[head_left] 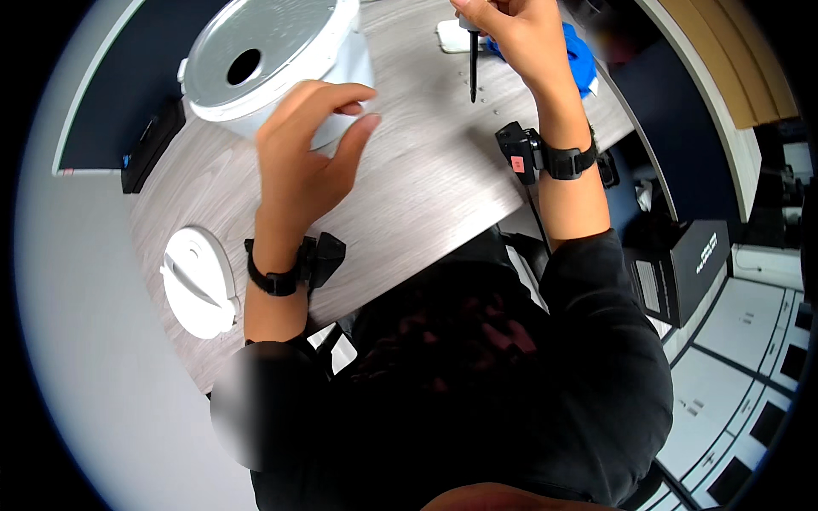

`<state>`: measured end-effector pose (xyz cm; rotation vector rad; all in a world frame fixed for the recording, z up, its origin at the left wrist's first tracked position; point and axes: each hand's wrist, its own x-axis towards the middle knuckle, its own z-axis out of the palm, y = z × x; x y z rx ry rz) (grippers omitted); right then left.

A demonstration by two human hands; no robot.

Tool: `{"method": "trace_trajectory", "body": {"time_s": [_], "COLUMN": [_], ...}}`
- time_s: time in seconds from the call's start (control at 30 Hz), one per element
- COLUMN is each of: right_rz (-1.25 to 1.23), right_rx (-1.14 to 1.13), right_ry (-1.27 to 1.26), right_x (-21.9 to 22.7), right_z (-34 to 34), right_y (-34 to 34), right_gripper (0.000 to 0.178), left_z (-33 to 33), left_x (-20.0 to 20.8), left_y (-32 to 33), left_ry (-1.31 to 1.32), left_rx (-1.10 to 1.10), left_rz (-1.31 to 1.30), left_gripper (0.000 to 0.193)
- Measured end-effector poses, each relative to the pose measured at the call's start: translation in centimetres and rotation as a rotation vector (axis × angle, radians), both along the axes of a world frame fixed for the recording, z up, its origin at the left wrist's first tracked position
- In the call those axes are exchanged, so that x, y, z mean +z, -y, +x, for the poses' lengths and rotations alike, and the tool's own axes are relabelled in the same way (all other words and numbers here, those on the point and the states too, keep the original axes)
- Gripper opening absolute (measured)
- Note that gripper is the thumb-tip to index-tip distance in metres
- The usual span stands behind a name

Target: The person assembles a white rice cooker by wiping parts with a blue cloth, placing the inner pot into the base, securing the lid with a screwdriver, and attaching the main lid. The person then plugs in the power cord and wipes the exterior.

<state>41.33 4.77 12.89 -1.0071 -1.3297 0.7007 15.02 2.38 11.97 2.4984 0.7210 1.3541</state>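
Note:
My right hand (pixel 520 30) is closed around the handle of a screwdriver (pixel 474 68) at the far side of the table, its dark shaft pointing down. Several tiny screws (pixel 483 100) lie scattered by the shaft's tip. My left hand (pixel 311 149) holds nothing; its thumb and curled fingers are apart. It hovers in front of a large white round pot (pixel 336 81), partly covering its near side. The pot's upward face is a grey metal disc (pixel 273 38) with a dark round hole off its centre.
On the table's left lies a white oval lid (pixel 196 272). A small white flat piece (pixel 456 37) and a blue cloth-like thing (pixel 581 60) are near my right hand. A black case (pixel 153 145) stands by the left partition; a black box (pixel 682 268) sits at the right.

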Motion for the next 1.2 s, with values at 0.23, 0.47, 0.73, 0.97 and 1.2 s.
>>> {"method": "trace_trajectory", "body": {"time_s": [0.23, 0.47, 0.73, 0.97, 1.2], "right_rz": [-0.036, -0.131, -0.164, -0.136, -0.074], "right_rx": [-0.322, -0.386, -0.375, -0.277, 0.033], "right_ry": [0.248, 0.193, 0.248, 0.151, -0.08], "right_x": [-2.3, -3.2, -3.1, -3.2, -2.2], "right_z": [4.3, 6.1, 6.8, 6.0, 1.8], "right_y": [1.4, 3.0, 4.0, 3.1, 0.9], "right_gripper": [0.022, 0.027, 0.026, 0.022, 0.021], "left_z": [8.4, 14.9, 17.1, 15.1, 7.5], "left_x": [-5.6, -7.9, -9.7, -9.7, -4.8], "left_y": [-2.7, -3.3, -3.4, -3.7, -2.4], "left_ry": [-0.25, -0.506, -0.556, -0.441, -0.292], "left_rx": [-0.177, -0.13, -0.041, -0.113, -0.057], "left_rz": [-0.387, -0.548, -0.469, -0.474, -0.558], "left_gripper": [0.021, 0.019, 0.01, 0.007, 0.013]}}
